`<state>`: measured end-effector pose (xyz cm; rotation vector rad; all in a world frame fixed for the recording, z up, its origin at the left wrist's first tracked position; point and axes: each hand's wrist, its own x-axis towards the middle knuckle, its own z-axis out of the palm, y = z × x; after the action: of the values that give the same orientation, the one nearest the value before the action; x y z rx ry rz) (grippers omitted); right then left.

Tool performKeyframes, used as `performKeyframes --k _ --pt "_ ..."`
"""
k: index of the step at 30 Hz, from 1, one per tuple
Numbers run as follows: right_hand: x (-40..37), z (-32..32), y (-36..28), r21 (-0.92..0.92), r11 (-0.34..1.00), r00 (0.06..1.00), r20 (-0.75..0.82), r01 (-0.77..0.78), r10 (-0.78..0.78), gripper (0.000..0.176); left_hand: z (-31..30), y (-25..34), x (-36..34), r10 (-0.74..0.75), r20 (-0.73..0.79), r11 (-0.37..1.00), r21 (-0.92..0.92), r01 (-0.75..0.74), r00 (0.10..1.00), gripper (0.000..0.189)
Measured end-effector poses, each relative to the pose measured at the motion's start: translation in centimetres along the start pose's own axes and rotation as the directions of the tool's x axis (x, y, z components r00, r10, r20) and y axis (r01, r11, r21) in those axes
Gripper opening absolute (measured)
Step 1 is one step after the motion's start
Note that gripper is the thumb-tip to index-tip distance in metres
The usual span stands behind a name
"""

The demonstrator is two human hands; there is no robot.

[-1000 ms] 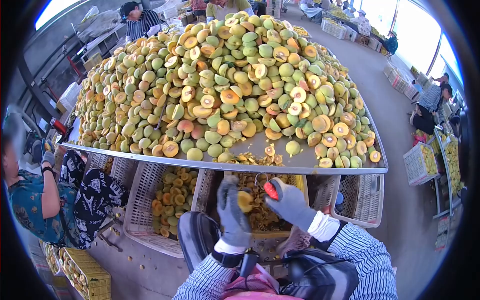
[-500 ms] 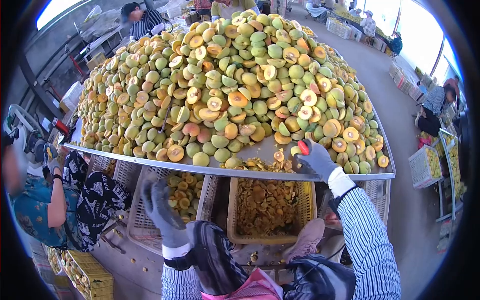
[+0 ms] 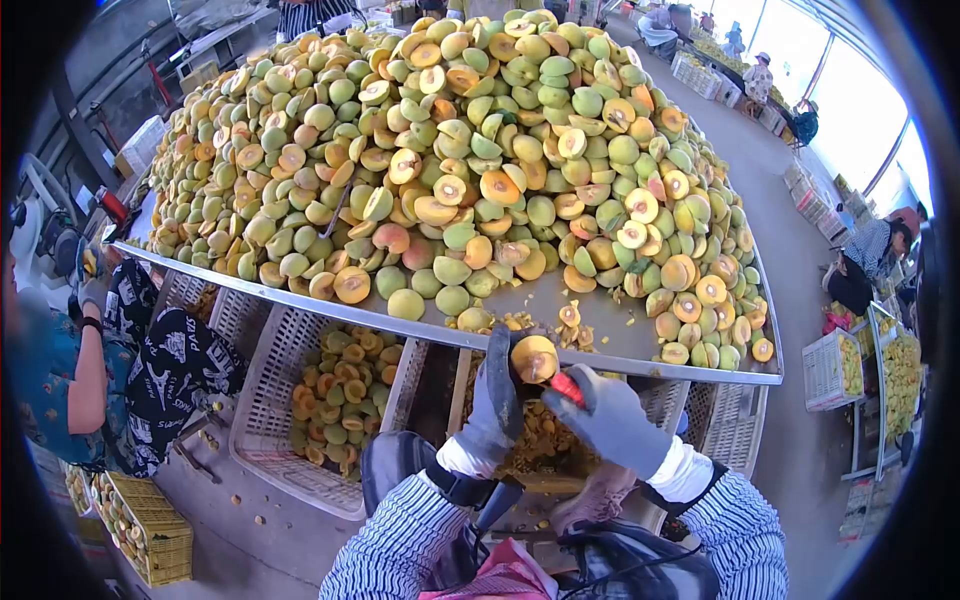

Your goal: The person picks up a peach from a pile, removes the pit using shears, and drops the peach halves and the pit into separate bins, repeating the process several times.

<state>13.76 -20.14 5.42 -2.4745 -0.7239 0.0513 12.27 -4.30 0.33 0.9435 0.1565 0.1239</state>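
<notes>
Halved and whole yellow-green fruits point(image 3: 440, 180) are heaped on a metal-edged table point(image 3: 600, 365). Just over its front edge, my gloved left hand point(image 3: 493, 400) holds a fruit half point(image 3: 534, 359), cut face up. My gloved right hand point(image 3: 615, 415) is closed around a red-handled tool point(image 3: 567, 390) that meets the fruit's lower right side; the tool's tip is hidden. Below my hands, a crate of scraps point(image 3: 545, 440) is partly covered by them. A white crate point(image 3: 262, 425) to the left holds fruit halves.
Another person point(image 3: 85, 390) sits at the far left beside the table. A yellow crate of fruit point(image 3: 160, 540) stands on the floor at lower left. More crates point(image 3: 830, 370) and other people point(image 3: 870, 260) are at the right. My knees and shoes are below the table edge.
My left hand has moved right and up from over the white crate and now holds a fruit half. My right hand has come down and left from the pile with the red tool. The view has shifted.
</notes>
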Motion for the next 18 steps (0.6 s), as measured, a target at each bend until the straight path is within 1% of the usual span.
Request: performKeyframes --k 1,2,3,5,6,7,8,9,10,11,12,13,14,15,16,17,18 --pt "0.0 0.3 -0.1 0.002 1.0 1.0 0.0 -0.002 0.002 0.043 0.2 0.3 -0.1 0.069 -0.006 0.998 0.009 -0.069 0.998 0.041" --pt "0.0 0.2 -0.5 -0.004 0.999 0.997 0.06 -0.042 0.042 0.044 -0.7 -0.1 0.4 -0.048 0.012 0.999 0.024 0.048 0.999 0.047" --pt "0.1 0.2 -0.9 -0.013 0.997 0.99 0.118 -0.08 0.081 0.045 -1.1 -0.5 0.7 -0.048 0.011 0.999 0.026 0.047 0.999 0.047" --pt "0.2 0.2 -1.5 -0.01 0.998 0.991 0.121 -0.063 0.064 0.043 -1.7 -1.2 0.7 0.061 -0.01 0.997 0.044 -0.061 0.998 0.042" --pt "0.2 0.1 -1.8 0.009 0.996 0.984 0.155 -0.092 0.09 0.04 -1.7 -1.4 0.3 0.061 -0.013 0.997 0.043 -0.06 0.998 0.042" --pt "0.1 0.1 -2.1 0.028 0.992 0.975 0.188 -0.123 0.115 0.038 -1.6 -1.7 0.0 0.161 -0.038 0.979 0.132 -0.155 0.986 0.042" --pt "0.1 0.3 -2.2 0.026 0.992 0.975 0.19 -0.122 0.115 0.038 -1.5 -1.8 -0.2 0.262 -0.052 0.944 0.221 -0.244 0.964 0.045" --pt "-0.1 0.5 -2.3 0.021 0.99 0.972 0.195 -0.137 0.13 0.037 -1.5 -1.6 -0.4 0.263 -0.053 0.944 0.219 -0.246 0.963 0.045" --pt "-0.2 0.7 -2.4 0.017 0.988 0.969 0.201 -0.151 0.144 0.036 -1.4 -1.2 -0.6 0.268 -0.057 0.932 0.268 -0.244 0.962 0.046" --pt "-0.3 1.1 -2.2 0.015 0.989 0.968 0.205 -0.149 0.143 0.036 -1.4 -1.1 -0.8 0.271 -0.061 0.918 0.317 -0.238 0.961 0.047" --pt "-0.5 1.5 -1.9 0.049 0.991 0.971 0.211 -0.126 0.113 0.039 -1.6 -1.5 -0.8 0.269 -0.065 0.919 0.315 -0.235 0.961 0.047" --pt "-0.6 1.7 -1.8 0.083 0.991 0.973 0.215 -0.103 0.083 0.042 -2.0 -2.2 -0.7 0.417 -0.052 0.796 0.503 -0.337 0.907 0.046" --pt "-0.5 1.6 -2.0 0.083 0.991 0.973 0.216 -0.103 0.083 0.042 -2.2 -2.6 -0.6 0.551 -0.004 0.623 0.667 -0.408 0.835 0.044" --pt "-0.5 1.5 -2.5 0.302 0.915 0.931 0.324 -0.269 0.167 0.043 -2.1 -2.5 -0.6 0.549 -0.004 0.624 0.667 -0.407 0.836 0.044" --pt "-0.5 1.3 -2.9 0.479 0.763 0.87 0.443 -0.434 0.216 0.043 -1.8 -2.3 -0.5 0.588 0.014 0.585 0.683 -0.438 0.808 0.04" --pt "-0.6 1.1 -3.3 0.479 0.762 0.869 0.443 -0.436 0.218 0.043 -1.6 -2.0 -0.4 0.626 0.031 0.546 0.696 -0.467 0.779 0.037" --pt "-0.6 0.8 -3.8 0.526 0.701 0.847 0.483 -0.482 0.22 0.043 -1.4 -1.6 -0.4 0.626 0.033 0.546 0.695 -0.467 0.779 0.037"
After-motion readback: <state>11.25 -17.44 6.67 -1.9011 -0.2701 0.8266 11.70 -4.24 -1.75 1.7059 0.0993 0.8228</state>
